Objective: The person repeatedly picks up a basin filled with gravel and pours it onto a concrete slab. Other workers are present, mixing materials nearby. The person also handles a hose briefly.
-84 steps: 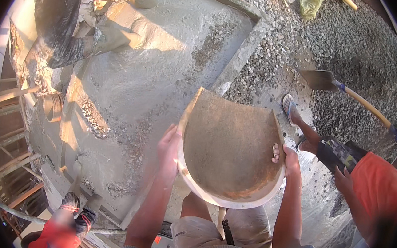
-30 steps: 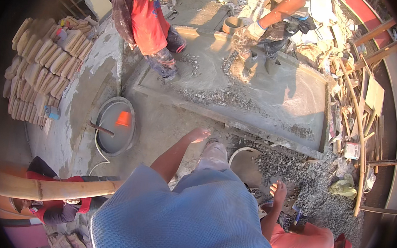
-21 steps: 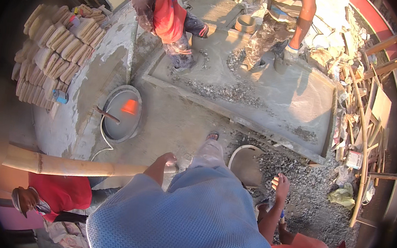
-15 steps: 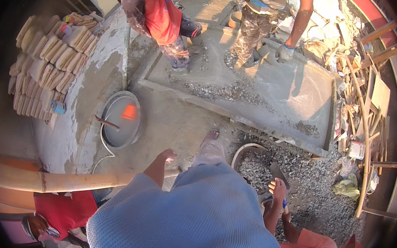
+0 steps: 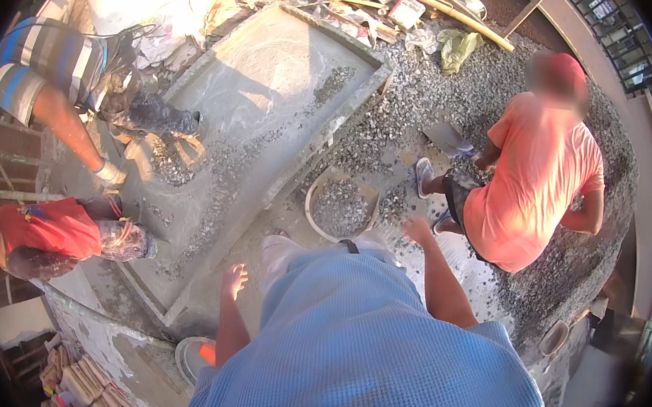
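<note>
My left hand hangs in the air with loosely bent fingers and nothing in it, left of my blue shirt. My right hand is held low at the right, empty, its fingers loosely apart. Near it, in front of my legs, a round basin holds grey gravel; the hand appears apart from its rim. A shovel lies with its blade on the gravel beside a crouching co-worker in an orange shirt.
A long, shallow mixing trough with grey wet mix and stones lies ahead left. Two co-workers bend by it, one in a striped shirt, one in red. Gravel is heaped right. A drum with an orange container stands lower left.
My view has swung to the right, so the trough and co-workers now sit further left. The gravel basin and crouching co-worker show more fully. My right hand has moved away from the shovel.
</note>
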